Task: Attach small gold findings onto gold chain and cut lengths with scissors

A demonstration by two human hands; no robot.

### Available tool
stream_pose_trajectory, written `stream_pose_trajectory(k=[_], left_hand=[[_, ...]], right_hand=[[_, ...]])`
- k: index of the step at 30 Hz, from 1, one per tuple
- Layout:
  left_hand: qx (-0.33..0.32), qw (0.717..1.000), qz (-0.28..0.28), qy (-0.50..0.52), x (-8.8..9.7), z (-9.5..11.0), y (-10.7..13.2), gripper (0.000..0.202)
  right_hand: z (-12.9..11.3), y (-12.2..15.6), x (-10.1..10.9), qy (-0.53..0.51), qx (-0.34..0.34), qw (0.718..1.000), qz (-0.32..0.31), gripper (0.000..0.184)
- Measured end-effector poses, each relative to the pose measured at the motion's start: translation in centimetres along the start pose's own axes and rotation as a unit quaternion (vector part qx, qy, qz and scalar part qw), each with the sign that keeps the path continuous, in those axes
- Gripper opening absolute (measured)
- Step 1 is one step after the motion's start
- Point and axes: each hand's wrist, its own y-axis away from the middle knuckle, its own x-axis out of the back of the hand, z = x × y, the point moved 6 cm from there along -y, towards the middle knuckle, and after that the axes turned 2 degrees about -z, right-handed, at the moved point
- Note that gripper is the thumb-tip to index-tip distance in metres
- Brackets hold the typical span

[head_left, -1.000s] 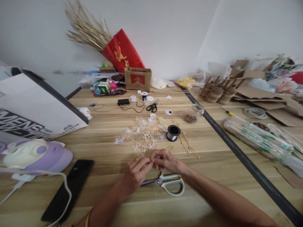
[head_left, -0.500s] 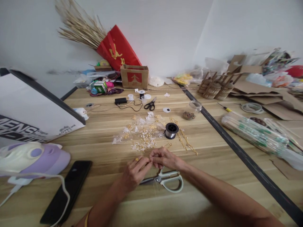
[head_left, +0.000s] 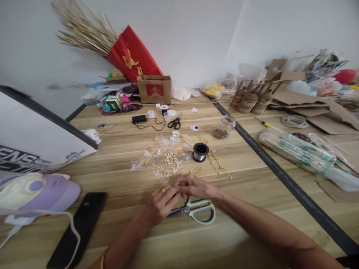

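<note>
at the far left we see a purple and white device [head_left: 60, 190], with a black phone [head_left: 78, 224] lying slantwise just to its right. next comes our left hand [head_left: 162, 203], a yellow ring on one finger, its fingers bent and tips gathered against those of the other hand; whether they are clamped on something small, we cannot tell. just beyond its knuckles, apart from it, lie the scattered clear and gold beads [head_left: 169, 164]. our right hand [head_left: 192, 186] has its thumb and fingers bent inward to meet the left; what they may pinch is too small for us to make out. the scissors [head_left: 203, 216] lie on the table just on our side of both hands, blades pointing left, partly under the left hand. beyond the right hand stands the wire spool [head_left: 200, 152], and to its right we find the gold chain [head_left: 218, 164], near neither hand's fingertips.
</note>
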Motion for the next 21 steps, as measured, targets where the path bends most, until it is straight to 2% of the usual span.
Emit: stream_pose_trajectory(k=[8,16,19,21], left_hand=[[0.058,0.998,-0.007,0.030,-0.2,-0.5,-0.2,0.013],[0.083,0.995,0.021,0.059,0.0,-0.9,-0.1,0.009],[0.134,0.982,0.024,0.132,-0.3,-1.5,-0.1,0.009],[0.182,0.961,0.031,0.205,-0.5,-2.0,-0.1,0.010]], right_hand=[[-0.6,0.0,0.0,-0.016,0.004,1.000,0.001,0.018],[-1.0,0.1,0.0,-0.031,0.005,0.999,0.005,0.026],[-1.3,0.0,-0.1,-0.027,0.007,1.000,0.014,0.030],[-1.4,0.0,0.0,-0.031,0.012,0.999,0.031,0.030]])
